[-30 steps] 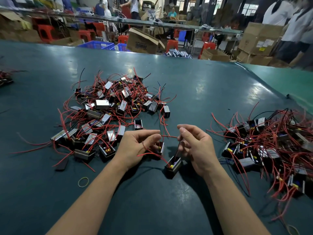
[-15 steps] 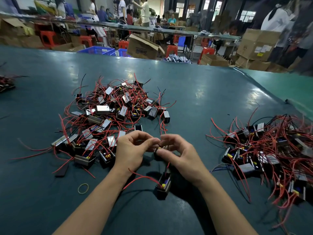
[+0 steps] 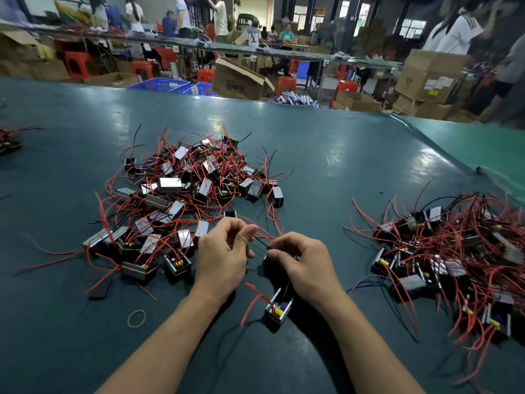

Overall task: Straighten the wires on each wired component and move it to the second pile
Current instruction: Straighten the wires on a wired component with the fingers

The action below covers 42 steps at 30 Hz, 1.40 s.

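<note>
Wired component [image 3: 277, 307] hangs just above the tabletop [image 3: 341, 166] between the piles, its black wire [image 3: 261, 242] pinched taut between the fingers of the left hand [image 3: 224, 258] and right hand [image 3: 305, 264], likely to pull it straight.

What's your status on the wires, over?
Left hand and right hand pinch a black wire between them. Loose component below right hand. Nothing blocking.

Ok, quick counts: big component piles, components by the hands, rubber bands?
Big wired-component piles: 2, left pile and right pile
Wired components by the hands: 2, part-hidden component under the right hand, loose component beside its wrist
Rubber band: 1
Total: 5
</note>
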Each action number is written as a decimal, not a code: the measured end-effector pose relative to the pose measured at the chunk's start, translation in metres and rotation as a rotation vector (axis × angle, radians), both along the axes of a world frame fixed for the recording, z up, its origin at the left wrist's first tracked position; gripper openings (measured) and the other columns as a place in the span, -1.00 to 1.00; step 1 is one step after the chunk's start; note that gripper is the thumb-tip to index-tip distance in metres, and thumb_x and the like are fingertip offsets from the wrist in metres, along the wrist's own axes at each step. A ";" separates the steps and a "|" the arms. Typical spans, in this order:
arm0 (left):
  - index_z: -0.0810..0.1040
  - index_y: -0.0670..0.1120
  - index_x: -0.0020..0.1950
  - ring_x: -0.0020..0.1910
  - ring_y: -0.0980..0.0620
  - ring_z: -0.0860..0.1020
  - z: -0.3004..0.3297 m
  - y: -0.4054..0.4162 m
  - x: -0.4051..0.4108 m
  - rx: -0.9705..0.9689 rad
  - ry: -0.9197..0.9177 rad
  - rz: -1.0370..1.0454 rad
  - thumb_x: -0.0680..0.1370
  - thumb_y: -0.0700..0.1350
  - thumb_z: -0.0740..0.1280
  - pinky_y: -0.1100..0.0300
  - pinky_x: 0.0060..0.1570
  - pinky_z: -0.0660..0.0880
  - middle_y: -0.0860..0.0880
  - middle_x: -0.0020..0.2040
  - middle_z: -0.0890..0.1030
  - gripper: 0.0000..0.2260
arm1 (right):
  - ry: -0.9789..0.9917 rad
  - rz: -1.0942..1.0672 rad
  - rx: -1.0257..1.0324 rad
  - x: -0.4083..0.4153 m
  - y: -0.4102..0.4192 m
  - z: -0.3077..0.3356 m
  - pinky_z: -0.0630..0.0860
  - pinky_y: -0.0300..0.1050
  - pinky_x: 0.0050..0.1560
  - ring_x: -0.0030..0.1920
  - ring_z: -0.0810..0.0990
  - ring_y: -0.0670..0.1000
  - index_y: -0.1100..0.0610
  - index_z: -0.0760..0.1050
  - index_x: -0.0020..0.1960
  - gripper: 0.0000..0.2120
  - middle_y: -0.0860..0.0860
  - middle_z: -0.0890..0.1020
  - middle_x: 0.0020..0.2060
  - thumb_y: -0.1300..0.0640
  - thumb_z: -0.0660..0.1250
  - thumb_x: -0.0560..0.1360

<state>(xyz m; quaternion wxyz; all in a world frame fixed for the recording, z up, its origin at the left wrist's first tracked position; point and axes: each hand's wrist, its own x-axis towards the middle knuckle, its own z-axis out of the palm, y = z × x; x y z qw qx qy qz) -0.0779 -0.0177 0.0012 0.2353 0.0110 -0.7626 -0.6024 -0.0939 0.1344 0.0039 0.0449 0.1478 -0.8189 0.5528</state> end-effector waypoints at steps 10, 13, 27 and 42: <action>0.67 -0.01 -0.17 -0.31 0.10 0.63 0.002 0.004 0.002 -0.010 0.027 -0.161 0.43 -0.10 0.51 0.24 -0.27 0.55 0.06 -0.27 0.68 -0.95 | 0.028 -0.033 -0.173 -0.001 -0.002 0.001 0.53 -0.32 -0.17 -0.25 0.65 -0.15 -0.01 0.62 -0.19 -0.74 -0.09 0.69 -0.30 0.35 0.42 0.47; 0.70 -0.02 -0.18 -0.26 0.13 0.64 0.002 0.001 0.000 -0.045 0.080 -0.122 0.45 -0.19 0.50 0.26 -0.24 0.54 0.09 -0.25 0.68 -0.93 | 0.000 0.039 -0.171 0.002 -0.003 0.003 0.53 -0.31 -0.13 -0.21 0.66 -0.17 -0.02 0.63 -0.11 -0.74 -0.11 0.71 -0.25 0.33 0.35 0.53; 0.56 -0.06 -0.07 -0.15 0.15 0.53 0.001 0.004 0.002 -0.273 0.302 -0.038 0.55 -0.12 0.33 0.37 -0.09 0.40 0.09 -0.17 0.60 -0.97 | 0.324 -0.136 0.033 -0.003 0.002 0.004 0.38 -0.32 -0.06 -0.10 0.50 -0.02 0.08 0.72 -0.03 -0.87 -0.05 0.58 -0.27 0.18 0.51 0.41; 0.72 -0.11 -0.03 -0.14 0.00 0.55 0.002 0.004 0.002 -0.331 0.302 -0.027 0.43 -0.19 0.51 0.06 -0.07 0.49 0.05 -0.18 0.66 -0.87 | 0.006 -0.060 -0.493 0.000 -0.003 0.008 0.60 -0.19 -0.25 -0.22 0.71 0.05 0.16 0.58 -0.15 -0.88 0.10 0.70 -0.27 0.33 0.38 0.51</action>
